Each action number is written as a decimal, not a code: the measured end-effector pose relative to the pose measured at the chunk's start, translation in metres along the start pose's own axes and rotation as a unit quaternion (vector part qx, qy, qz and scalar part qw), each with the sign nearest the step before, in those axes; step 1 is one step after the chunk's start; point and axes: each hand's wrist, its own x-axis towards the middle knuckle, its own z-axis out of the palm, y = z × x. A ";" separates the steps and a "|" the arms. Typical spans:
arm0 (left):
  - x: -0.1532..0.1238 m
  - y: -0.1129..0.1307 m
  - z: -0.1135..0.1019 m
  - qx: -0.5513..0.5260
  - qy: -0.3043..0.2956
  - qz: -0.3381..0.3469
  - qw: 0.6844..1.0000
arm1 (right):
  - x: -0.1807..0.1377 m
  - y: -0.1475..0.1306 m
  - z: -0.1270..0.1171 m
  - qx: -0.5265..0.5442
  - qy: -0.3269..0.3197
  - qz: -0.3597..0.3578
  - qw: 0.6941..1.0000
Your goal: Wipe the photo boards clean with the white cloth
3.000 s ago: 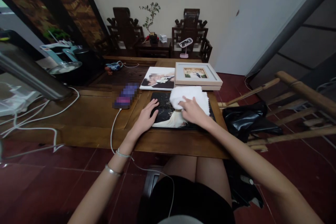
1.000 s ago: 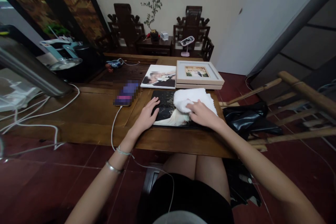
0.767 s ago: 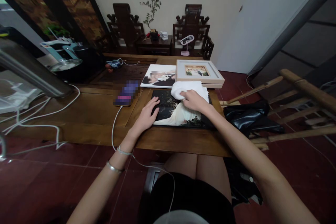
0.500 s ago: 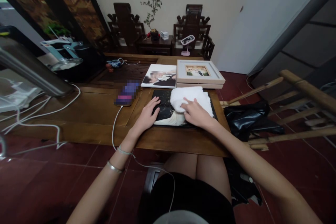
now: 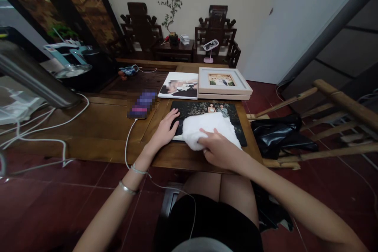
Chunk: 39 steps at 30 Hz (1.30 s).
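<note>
Mostly, the white cloth (image 5: 210, 123) spreads beyond the right grip (image 5: 221, 150).

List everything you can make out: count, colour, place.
Table: 1, brown, centre
Photo panel: 1, black, table's near side
Cloth: 1, white, on panel
Photo print: 1, white edges, behind panel
Picture frames: apparently 2, pale, stacked beside print
Phone: 1, purple screen, left of panel
Cables: several, white, left
Mirror: 1, pink base, beyond frames
Armchairs: 2, dark, far wall
Side table: 1, dark, between armchairs
Potted plant: 1, green, on side table
Bamboo frame: 1, tan, right
Bag-like item: 1, black, right
Lidded pot: 1, dark, left
Cylinder: 1, grey, left
Floor tiles: many, red, below
Left hand: 1, bare, on panel's left
Right hand: 1, bare, gripping cloth
Legs: 2, bare, below table
</note>
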 end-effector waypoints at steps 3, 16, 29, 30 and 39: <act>0.000 0.000 0.000 -0.005 0.003 -0.002 1.000 | 0.033 0.018 -0.009 -0.029 0.020 0.022 0.999; 0.001 0.001 -0.002 -0.003 -0.002 0.004 1.000 | 0.099 0.048 -0.023 -0.049 0.078 0.058 0.994; 0.000 0.002 -0.001 0.001 0.000 -0.003 1.000 | -0.016 -0.013 0.010 -0.003 0.013 -0.035 0.999; 0.000 0.002 -0.001 0.001 0.001 -0.003 1.000 | -0.019 -0.013 0.010 0.000 0.013 -0.039 0.999; 0.000 0.001 -0.002 0.002 -0.009 -0.008 1.000 | 0.032 0.021 -0.003 -0.017 0.029 0.000 0.999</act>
